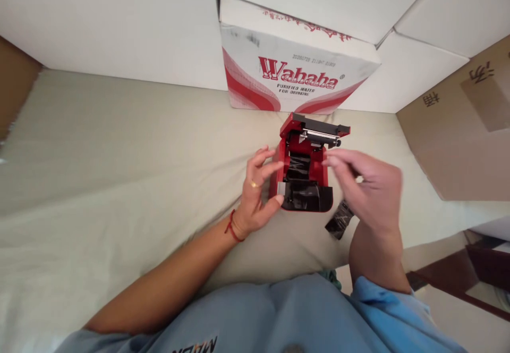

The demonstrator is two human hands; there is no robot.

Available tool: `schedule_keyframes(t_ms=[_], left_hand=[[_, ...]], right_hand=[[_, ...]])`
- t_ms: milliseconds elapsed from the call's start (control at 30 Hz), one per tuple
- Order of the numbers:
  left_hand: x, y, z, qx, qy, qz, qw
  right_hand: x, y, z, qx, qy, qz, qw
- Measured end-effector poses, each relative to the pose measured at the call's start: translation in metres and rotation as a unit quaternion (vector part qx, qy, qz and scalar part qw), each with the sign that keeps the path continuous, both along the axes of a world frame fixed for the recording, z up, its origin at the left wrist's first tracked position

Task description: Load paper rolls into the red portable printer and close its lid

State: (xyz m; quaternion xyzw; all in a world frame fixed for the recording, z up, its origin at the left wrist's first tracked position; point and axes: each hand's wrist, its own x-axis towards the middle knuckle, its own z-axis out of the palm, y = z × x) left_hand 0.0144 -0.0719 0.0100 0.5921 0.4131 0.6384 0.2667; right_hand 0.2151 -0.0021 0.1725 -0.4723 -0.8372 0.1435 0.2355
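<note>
A small red and black device [305,199] sits on the cloth with its lid [321,125] raised, a roller [319,138] on the lid's underside. Shiny black film [298,166] lies inside the red cavity and more covers the front edge. My left hand [258,196] is at the device's left side, fingers spread, its thumb touching the front left corner. My right hand [368,183] hovers by the right wall, slightly blurred. Its thumb and index finger are pinched together; what is between them, if anything, cannot be made out. A crinkled black strip [340,220] lies below that hand.
A Wahaha water carton [298,84] stands right behind the device. White boxes [131,28] line the back, and a brown cardboard box [458,135] stands at the right. Pale wrinkled cloth [119,151] stretches to the left. Dark red furniture [450,268] shows at lower right.
</note>
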Motion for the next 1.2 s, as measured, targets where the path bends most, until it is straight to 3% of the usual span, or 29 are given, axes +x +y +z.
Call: schedule_keyframes(t_ms=[67, 133, 300, 400, 533, 700, 800, 933, 1067, 1200], left_hand=[[0.002, -0.006, 0.004, 0.075, 0.092, 0.034, 0.992], [0.004, -0.01, 0.005, 0.119, 0.163, 0.043, 0.978], [0.003, -0.015, 0.001, 0.139, 0.24, 0.047, 0.96], [0.001, -0.015, -0.003, 0.127, 0.245, 0.051, 0.96], [0.001, -0.014, -0.004, 0.13, 0.247, 0.053, 0.959], [-0.001, -0.006, 0.004, 0.114, 0.154, 0.048, 0.98], [-0.007, -0.001, 0.01, 0.04, 0.106, 0.042, 0.993], [-0.012, 0.002, 0.016, 0.0, 0.075, 0.039, 0.996], [-0.008, 0.005, 0.011, -0.026, 0.005, 0.007, 1.0], [-0.007, 0.012, 0.002, -0.061, -0.101, -0.021, 0.993]], right_hand=[[0.009, 0.002, 0.001, 0.068, 0.041, -0.088, 0.993], [0.014, 0.012, -0.005, 0.107, 0.054, -0.122, 0.985], [0.015, 0.031, -0.029, 0.068, 0.078, -0.044, 0.994], [0.016, 0.015, -0.036, 0.044, 0.113, -0.017, 0.992], [0.019, -0.016, -0.05, 0.006, 0.082, 0.054, 0.995], [0.022, -0.032, -0.067, -0.009, 0.071, 0.054, 0.996], [0.023, -0.031, -0.066, -0.016, 0.066, 0.056, 0.996], [0.022, -0.031, -0.058, -0.009, 0.008, 0.056, 0.998], [0.021, -0.035, -0.056, -0.003, -0.06, 0.05, 0.997], [0.025, -0.05, -0.064, 0.039, -0.033, 0.079, 0.996]])
